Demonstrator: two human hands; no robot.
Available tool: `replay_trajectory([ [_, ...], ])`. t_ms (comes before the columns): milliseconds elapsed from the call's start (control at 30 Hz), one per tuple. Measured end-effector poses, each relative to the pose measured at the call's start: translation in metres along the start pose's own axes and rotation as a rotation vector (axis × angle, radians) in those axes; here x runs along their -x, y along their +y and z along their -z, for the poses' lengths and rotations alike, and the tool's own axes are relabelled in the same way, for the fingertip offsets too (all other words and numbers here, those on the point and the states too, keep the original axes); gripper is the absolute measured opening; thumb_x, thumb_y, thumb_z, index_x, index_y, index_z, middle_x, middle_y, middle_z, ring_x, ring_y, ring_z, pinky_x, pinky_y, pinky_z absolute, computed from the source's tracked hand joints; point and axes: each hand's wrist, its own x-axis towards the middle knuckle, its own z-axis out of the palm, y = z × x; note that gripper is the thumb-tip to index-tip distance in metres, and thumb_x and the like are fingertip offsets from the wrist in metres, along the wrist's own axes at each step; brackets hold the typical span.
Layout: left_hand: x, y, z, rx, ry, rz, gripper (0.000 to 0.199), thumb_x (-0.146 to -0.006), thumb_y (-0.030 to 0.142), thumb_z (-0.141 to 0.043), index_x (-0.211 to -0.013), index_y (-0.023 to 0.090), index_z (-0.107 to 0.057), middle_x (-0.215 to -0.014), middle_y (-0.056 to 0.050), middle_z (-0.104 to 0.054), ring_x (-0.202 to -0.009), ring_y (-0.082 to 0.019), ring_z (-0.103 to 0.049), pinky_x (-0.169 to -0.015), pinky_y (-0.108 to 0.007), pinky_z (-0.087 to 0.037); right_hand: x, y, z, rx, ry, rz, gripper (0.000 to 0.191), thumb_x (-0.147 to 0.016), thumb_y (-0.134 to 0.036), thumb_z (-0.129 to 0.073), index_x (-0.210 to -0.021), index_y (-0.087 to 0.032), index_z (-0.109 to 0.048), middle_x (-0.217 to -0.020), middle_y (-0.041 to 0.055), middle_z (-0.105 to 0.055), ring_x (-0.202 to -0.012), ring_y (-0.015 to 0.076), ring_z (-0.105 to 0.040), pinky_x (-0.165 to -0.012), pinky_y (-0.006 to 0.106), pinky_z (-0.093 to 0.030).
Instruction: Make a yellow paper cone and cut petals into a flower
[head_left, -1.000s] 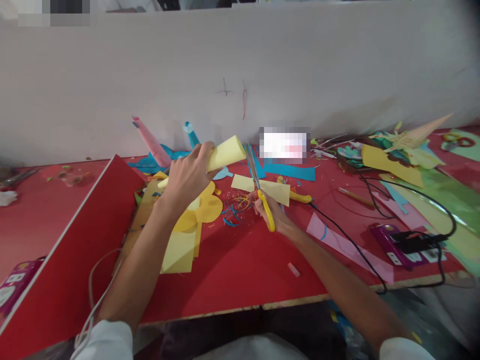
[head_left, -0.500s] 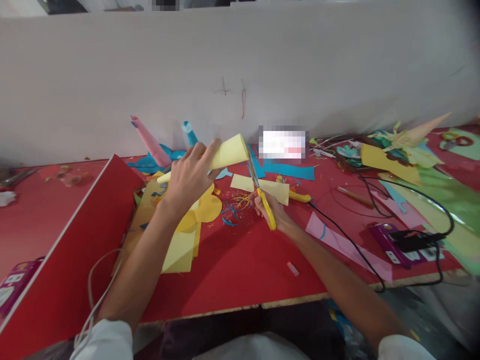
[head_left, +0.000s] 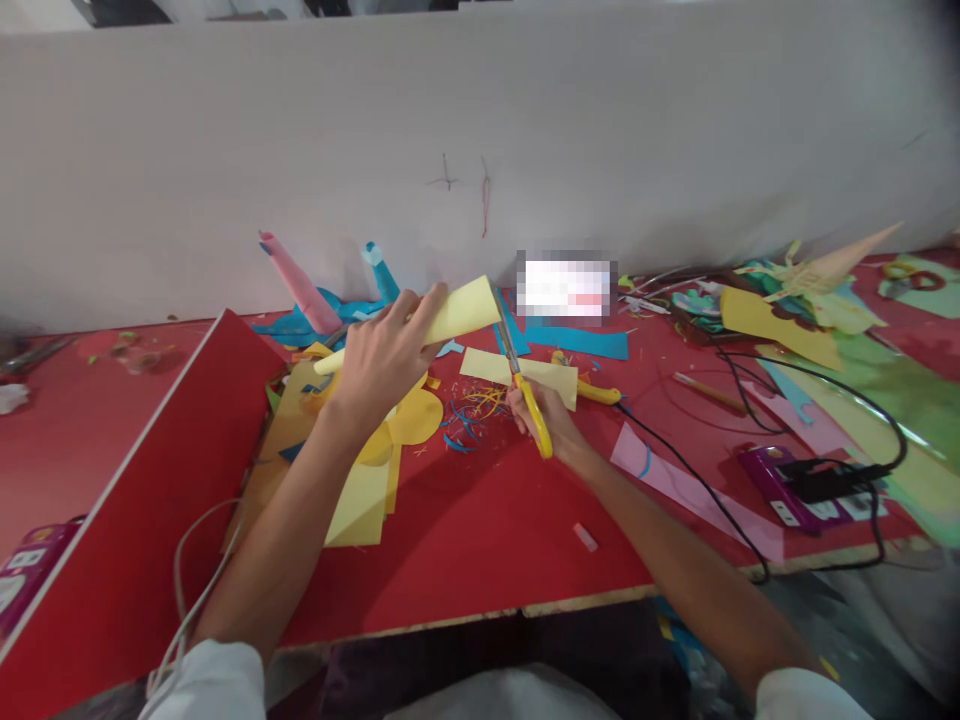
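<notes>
My left hand (head_left: 390,345) is closed round a roll of pale yellow paper (head_left: 466,308), its wide end pointing right and its thin end showing left of my wrist. In my right hand (head_left: 546,410) is a pair of scissors (head_left: 534,415) with yellow handles. The blades point up and meet the wide end of the paper roll. Behind my right hand a pale yellow paper strip (head_left: 484,366) lies on the red table (head_left: 480,540). Yellow paper petals (head_left: 416,415) and thin paper scraps (head_left: 465,425) are below the roll.
A red board (head_left: 142,480) stands at the left. Pink and blue paper cones (head_left: 296,285) stand near the white wall. A yellow glue gun (head_left: 600,393) trails a black cable at the right, near a purple box (head_left: 787,490) and a pink paper strip (head_left: 690,485).
The wide end of the paper roll has dipped slightly and shifted a little right. The scissors stay against its edge, and my right hand has barely moved.
</notes>
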Motion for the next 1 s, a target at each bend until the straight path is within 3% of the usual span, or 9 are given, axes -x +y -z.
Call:
replay_trajectory([
  [167, 0.001, 0.002, 0.001, -0.001, -0.004, 0.005, 0.059, -0.104, 0.032, -0.056, -0.162, 0.030, -0.041, -0.134, -0.015, -0.068, -0.111, -0.034, -0.072, -0.079, -0.038, -0.055, 0.000, 0.001, 0.001, -0.047, 0.033, -0.030, 0.072, -0.084, -0.096, -0.049, -0.078, -0.024, -0.051, -0.049, -0.0044, -0.048, -0.041, 0.0134, -0.049, -0.042, 0.026, -0.032],
  [367, 0.000, -0.002, 0.001, 0.031, 0.011, 0.005, 0.058, -0.106, 0.041, -0.055, -0.161, 0.030, -0.040, -0.137, -0.016, -0.068, -0.114, -0.034, -0.072, -0.084, -0.041, -0.057, -0.001, 0.007, 0.000, -0.101, 0.046, -0.015, 0.067, -0.086, -0.091, -0.057, -0.076, -0.024, -0.049, -0.050, -0.0047, -0.050, -0.039, 0.0122, -0.049, -0.039, 0.025, -0.031],
  [567, 0.000, -0.003, 0.002, 0.081, -0.010, 0.013, 0.065, -0.103, 0.047, -0.060, -0.162, 0.033, -0.038, -0.139, -0.015, -0.068, -0.115, -0.038, -0.071, -0.086, -0.046, -0.058, 0.001, -0.003, -0.001, -0.108, 0.088, -0.031, 0.070, -0.079, -0.092, -0.063, -0.071, -0.024, -0.049, -0.048, -0.0053, -0.046, -0.037, 0.0123, -0.047, -0.036, 0.025, -0.031],
  [667, -0.001, -0.003, -0.001, 0.095, -0.029, 0.020, 0.061, -0.105, 0.044, -0.058, -0.161, 0.029, -0.040, -0.142, -0.016, -0.069, -0.114, -0.036, -0.073, -0.088, -0.043, -0.057, 0.000, -0.008, 0.000, -0.205, 0.102, 0.019, 0.069, -0.079, -0.091, -0.065, -0.071, -0.024, -0.051, -0.049, -0.0061, -0.044, -0.036, 0.0106, -0.043, -0.036, 0.026, -0.032],
  [800, -0.001, -0.001, -0.013, 0.157, -0.180, -0.087, 0.056, -0.102, 0.046, -0.062, -0.153, 0.026, -0.050, -0.139, -0.014, -0.072, -0.115, -0.036, -0.074, -0.087, -0.040, -0.056, -0.004, -0.009, 0.001, -0.377, 0.136, 0.095, 0.069, -0.076, -0.091, -0.068, -0.076, -0.023, -0.057, -0.056, -0.0052, -0.049, -0.038, 0.0079, -0.040, -0.037, 0.025, -0.029],
  [900, 0.000, 0.006, -0.023, 0.245, -0.343, -0.235, 0.053, -0.103, 0.054, -0.060, -0.148, 0.026, -0.056, -0.137, -0.012, -0.074, -0.116, -0.035, -0.074, -0.087, -0.040, -0.055, -0.008, -0.005, 0.002, -0.425, 0.204, 0.028, 0.064, -0.081, -0.086, -0.066, -0.076, -0.023, -0.056, -0.053, -0.0047, -0.050, -0.037, 0.0080, -0.039, -0.037, 0.025, -0.026],
  [1000, 0.003, 0.016, -0.030, 0.289, -0.429, -0.311, 0.054, -0.103, 0.057, -0.058, -0.147, 0.026, -0.057, -0.138, -0.011, -0.073, -0.117, -0.035, -0.073, -0.088, -0.040, -0.054, -0.011, -0.003, 0.002, -0.400, 0.242, -0.046, 0.050, -0.083, -0.069, -0.073, -0.073, -0.024, -0.052, -0.046, -0.0066, -0.045, -0.036, 0.0085, -0.037, -0.038, 0.025, -0.026],
])
